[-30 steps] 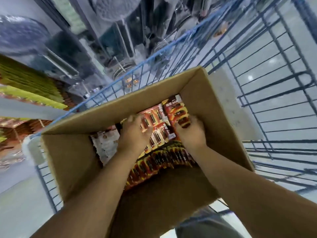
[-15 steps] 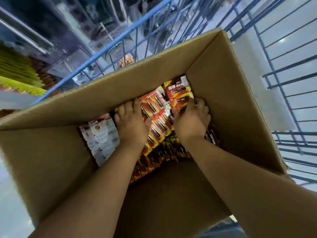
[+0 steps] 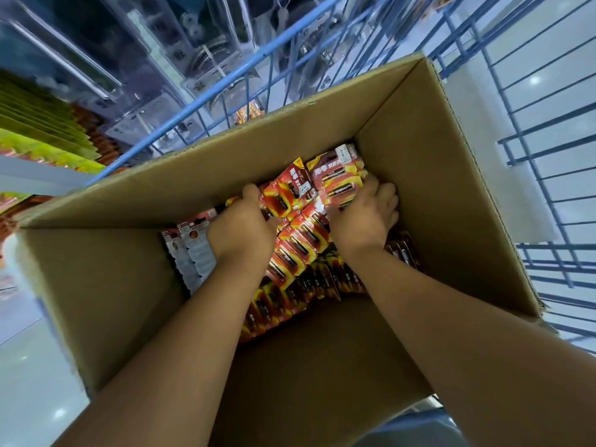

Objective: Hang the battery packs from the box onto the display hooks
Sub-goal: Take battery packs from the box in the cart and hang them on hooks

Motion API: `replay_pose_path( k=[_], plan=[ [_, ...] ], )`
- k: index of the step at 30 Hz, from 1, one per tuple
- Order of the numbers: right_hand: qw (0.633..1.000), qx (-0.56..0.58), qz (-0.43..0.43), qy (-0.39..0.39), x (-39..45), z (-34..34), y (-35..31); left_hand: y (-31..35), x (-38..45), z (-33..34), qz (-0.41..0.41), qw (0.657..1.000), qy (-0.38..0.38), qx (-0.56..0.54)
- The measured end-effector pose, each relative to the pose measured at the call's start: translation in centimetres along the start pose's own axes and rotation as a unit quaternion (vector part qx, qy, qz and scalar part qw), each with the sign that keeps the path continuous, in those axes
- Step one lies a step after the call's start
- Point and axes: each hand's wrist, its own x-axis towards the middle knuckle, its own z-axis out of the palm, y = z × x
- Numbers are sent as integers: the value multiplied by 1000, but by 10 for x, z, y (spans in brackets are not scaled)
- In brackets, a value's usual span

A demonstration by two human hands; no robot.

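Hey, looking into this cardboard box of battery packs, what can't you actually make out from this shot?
Head view only:
- Left hand fingers: curled under among the red and yellow battery packs; its grip is hidden.
- Pack lettering: too small and blurred to read.
- Brown cardboard box floor: covered by packs and both forearms.
- Display hooks: not clearly visible; shelving at the left edge is blurred.

open cardboard box (image 3: pixel 435 195) inside blue wire cart (image 3: pixel 225 88), red-yellow battery packs (image 3: pixel 300 243) heaped across box bottom, row of white-backed packs (image 3: pixel 193 253) against left side, pale floor (image 3: pixel 29 366) below
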Motion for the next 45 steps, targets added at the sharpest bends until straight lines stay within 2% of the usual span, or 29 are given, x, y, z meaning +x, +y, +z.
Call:
replay_pose_path(
  k=[5,7,9,11,13,16,19,23,26,30,33,36,40,45],
  plan=[
    [993,113,-1,-28,1,-6,1,-11,-4,-14,-27,996,-56,-70],
    [988,136,14,-66,7,-13,0,-20,-6,-20,-43,988,-91,-115],
    [965,223,54,-124,11,-24,-3,-27,-11,-28,-60,971,-127,-194],
    [923,319,110,-182,8,-39,-7,-29,-21,-36,-86,932,-163,-312],
    [885,375,136,-242,-2,-56,-9,-29,-35,-49,-113,877,-190,-428],
    [845,423,128,-302,-25,-80,-7,-33,-63,-65,-108,832,-201,-506],
    [806,481,110,-328,-53,-109,-12,-45,-92,-86,-101,777,-216,-582],
    [791,518,36,-323,-91,-154,-30,-69,-125,-134,-74,716,-156,-677],
    [778,542,-1,-317,-122,-193,-55,-97,-140,-176,-46,688,-100,-718],
    [749,580,-65,-313,-178,-244,-101,-137,-160,-240,70,611,-113,-781],
    [729,604,-96,-308,-218,-266,-142,-166,-181,-291,95,620,-52,-777],
    [725,601,-144,-305,-254,-284,-185,-191,-204,-332,124,617,-25,-776],
    [725,577,-215,-308,-288,-313,-228,-216,-236,-379,75,631,98,-766],
    [717,550,-283,-323,-317,-353,-259,-232,-279,-419,53,614,202,-761]
  ],
)
